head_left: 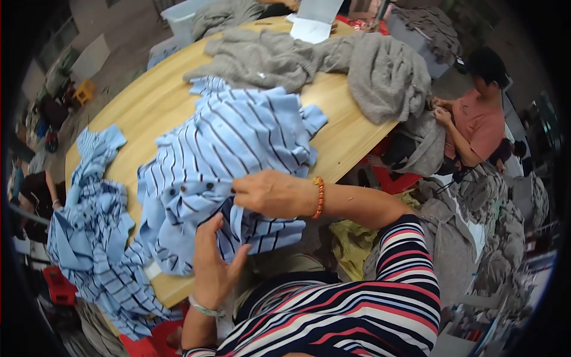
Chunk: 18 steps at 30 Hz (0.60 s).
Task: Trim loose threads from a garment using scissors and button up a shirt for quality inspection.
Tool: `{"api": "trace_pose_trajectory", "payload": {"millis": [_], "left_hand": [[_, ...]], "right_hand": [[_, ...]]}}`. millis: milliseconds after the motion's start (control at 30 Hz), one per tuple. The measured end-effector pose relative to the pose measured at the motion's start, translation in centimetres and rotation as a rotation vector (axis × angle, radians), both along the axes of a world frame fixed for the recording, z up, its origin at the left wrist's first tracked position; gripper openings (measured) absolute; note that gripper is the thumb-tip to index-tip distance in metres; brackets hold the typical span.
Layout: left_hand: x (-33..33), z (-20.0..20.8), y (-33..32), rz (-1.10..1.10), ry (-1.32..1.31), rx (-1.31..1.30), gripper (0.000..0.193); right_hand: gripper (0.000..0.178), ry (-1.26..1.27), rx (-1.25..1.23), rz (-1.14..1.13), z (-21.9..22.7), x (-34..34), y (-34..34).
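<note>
Shirt [238, 128]: blue with dark stripes, in the middle of the view, on the near part of the wood table [134, 113].
Shirt, done so far: it is laid out, not folded, and a few dark buttons [209, 186] show in a row on its near side. I think the work on it is partway.
Shirt, not done: its near side is bunched and loose, so it does not look finished. I cannot tell if any button is done up.
Shirt, which way: its long axis seems to slant from near left to far right. One small end pokes out at the far side and one at the right; maybe they are sleeves. I cannot see the neck, so I cannot tell which end is the top. The button row runs almost side to side.
Blue cloth [89, 238]: at the left, in a messy heap, striped too, hanging over the table edge.
Left hand [217, 259]: wide, thumb out, fingers at the bunched part of the shirt, not gripping.
Right hand [267, 193]: narrow, fingers curled, pinching the shirt by the button row.
Gray cloth [386, 77]: heaped on the far side, behind the shirt.
Worker [483, 119]: at the right, with both hands on gray cloth too.
</note>
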<state>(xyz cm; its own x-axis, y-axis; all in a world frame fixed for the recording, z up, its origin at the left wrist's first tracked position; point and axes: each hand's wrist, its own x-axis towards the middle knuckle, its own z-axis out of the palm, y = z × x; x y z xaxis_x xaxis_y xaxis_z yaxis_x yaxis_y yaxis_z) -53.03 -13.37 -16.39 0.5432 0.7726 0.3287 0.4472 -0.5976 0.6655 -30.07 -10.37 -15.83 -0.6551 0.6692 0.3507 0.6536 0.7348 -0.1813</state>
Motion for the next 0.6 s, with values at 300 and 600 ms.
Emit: {"api": "trace_pose_trajectory", "payload": {"millis": [300, 600], "left_hand": [[4.6, -3.4, 2.7, 0.057, -0.354, -0.035, 0.031], [3.9, -2.8, 2.6, 0.02, -0.267, 0.028, 0.02]], "right_hand": [[0.012, 0.251, -0.061, -0.032, 1.0, 0.1, -1.6], [0.009, 0.147, 0.03, 0.061, 1.0, 0.0, -1.2]]}}
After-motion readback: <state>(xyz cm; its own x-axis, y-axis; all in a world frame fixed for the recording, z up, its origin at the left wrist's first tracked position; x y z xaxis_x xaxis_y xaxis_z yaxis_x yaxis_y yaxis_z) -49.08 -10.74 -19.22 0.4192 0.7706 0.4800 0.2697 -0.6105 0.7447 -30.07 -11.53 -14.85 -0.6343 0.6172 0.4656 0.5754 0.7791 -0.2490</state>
